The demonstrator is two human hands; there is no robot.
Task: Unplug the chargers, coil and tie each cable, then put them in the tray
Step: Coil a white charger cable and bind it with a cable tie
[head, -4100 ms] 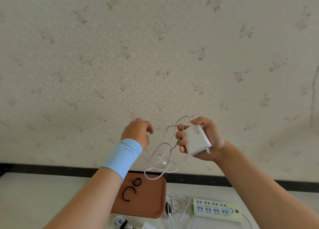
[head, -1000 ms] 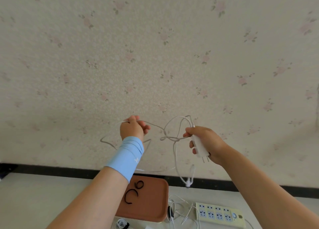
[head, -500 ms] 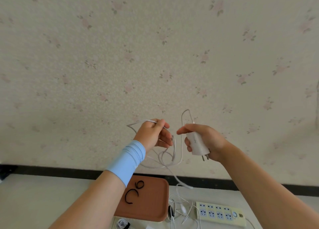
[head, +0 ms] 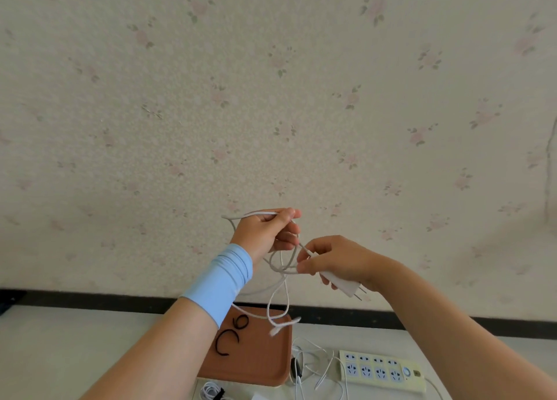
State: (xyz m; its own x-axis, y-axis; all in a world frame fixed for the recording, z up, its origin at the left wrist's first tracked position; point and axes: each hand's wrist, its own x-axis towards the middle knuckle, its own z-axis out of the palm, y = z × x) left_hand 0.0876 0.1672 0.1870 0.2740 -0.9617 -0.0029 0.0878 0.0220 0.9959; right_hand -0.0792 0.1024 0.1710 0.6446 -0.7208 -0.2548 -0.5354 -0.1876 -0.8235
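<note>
l hand [head: 262,234]: raised at frame ctr, approx 6 o'clock of mid-wall; thumb + index pinch a strand of the white cable [head: 250,215], other fingers curled over more loops. light blue wristband [head: 220,282] on that wrist.
r hand [head: 340,261]: just at 3-4 o'clock of the l hand, fingertips nearly touching it; fingers wrapped round the charger [head: 342,283], firm grip.
charger: white, held in air, well above the table [head: 75,339]. long axis runs diagonal, 10 to 4 o'clock; prongs stick out past the palm twd 4 o'clock, cable end aims twd 10 o'clock at the l hand.
cable: leaves charger top, goes into l hand, several loose loops hang btwn both hands twd 6 o'clock; not tied. free end [head: 278,329] dangles low in front of the tray's far edge, blurred, can't tell connector type.
tray [head: 256,366]: brown, flat on table at 6 o'clock of the hands; holds only two black ties [head: 217,344], both at its left part.
power strip [head: 381,369]: pale, at 3 o'clock of tray, long axis approx 9 to 3.
loose white cables [head: 313,357]: btwn tray and strip, tangled.
tied coil [head: 211,392]: white w/ black tie, at 7 o'clock of tray, cut by frame edge.
wall [head: 271,98]: floral paper, fills the upper frame.
</note>
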